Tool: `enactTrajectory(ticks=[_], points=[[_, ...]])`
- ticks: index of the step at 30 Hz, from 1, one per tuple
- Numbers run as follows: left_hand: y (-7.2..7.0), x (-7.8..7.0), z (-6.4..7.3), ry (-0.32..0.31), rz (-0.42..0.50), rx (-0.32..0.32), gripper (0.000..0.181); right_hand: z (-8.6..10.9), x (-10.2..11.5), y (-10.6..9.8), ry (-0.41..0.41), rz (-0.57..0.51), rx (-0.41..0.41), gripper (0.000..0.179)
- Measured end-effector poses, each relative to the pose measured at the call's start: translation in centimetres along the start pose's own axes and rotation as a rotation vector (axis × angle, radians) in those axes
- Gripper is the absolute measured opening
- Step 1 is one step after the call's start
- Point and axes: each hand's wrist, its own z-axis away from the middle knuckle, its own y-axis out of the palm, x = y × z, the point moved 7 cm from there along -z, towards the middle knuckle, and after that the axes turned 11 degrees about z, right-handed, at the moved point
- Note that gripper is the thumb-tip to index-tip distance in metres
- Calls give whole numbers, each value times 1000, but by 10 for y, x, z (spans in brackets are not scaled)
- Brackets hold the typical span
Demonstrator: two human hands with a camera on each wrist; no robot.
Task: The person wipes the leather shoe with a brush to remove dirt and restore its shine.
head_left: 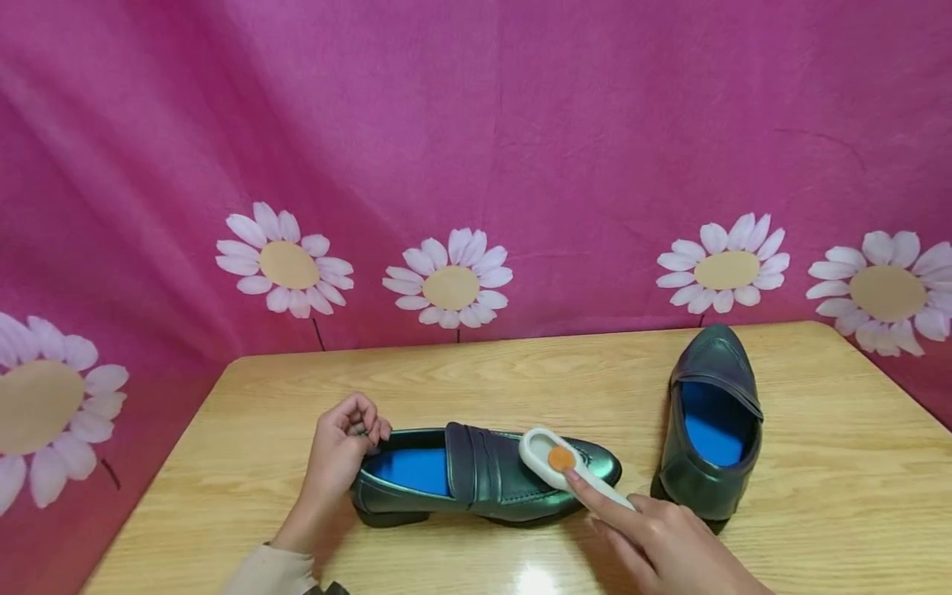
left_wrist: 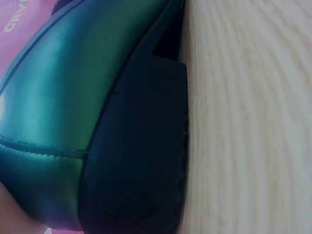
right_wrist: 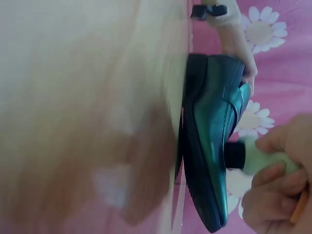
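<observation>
A dark green, metallic-looking loafer [head_left: 487, 471] with a blue insole lies lengthwise, sole down, on the wooden table, toe to the right. At its heel, my left hand [head_left: 338, 450] holds the back rim with curled fingers. My right hand [head_left: 673, 541] grips a pale-handled shoe brush [head_left: 530, 450], the index finger stretched to its orange button [head_left: 561, 459]. In the right wrist view the brush's black head [right_wrist: 235, 155] meets the upper near the toe. The left wrist view is filled by the loafer's black heel [left_wrist: 136, 146] against the tabletop.
The matching loafer [head_left: 702, 475] stands at the right of the wooden table [head_left: 297, 380], toe pointing away, close to my right hand. Behind the table's far edge hangs a pink cloth [head_left: 521, 165] printed with white daisies.
</observation>
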Motion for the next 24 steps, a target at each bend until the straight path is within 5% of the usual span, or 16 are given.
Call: enactTrajectory(ticks=[3,8,15,24], points=[[-1,-1,0,2,-7,-8,24,-1,3,5,-34,-63,55,57],[0,-3,-2,30,6,-4,25,0,-3,-4,36,111,-62,62],[0,1,1,16,5,-2,24,-1,6,9,-71,-106,96,55],[0,1,1,24,10,4,24,0,-6,2,59,113,-1,64]])
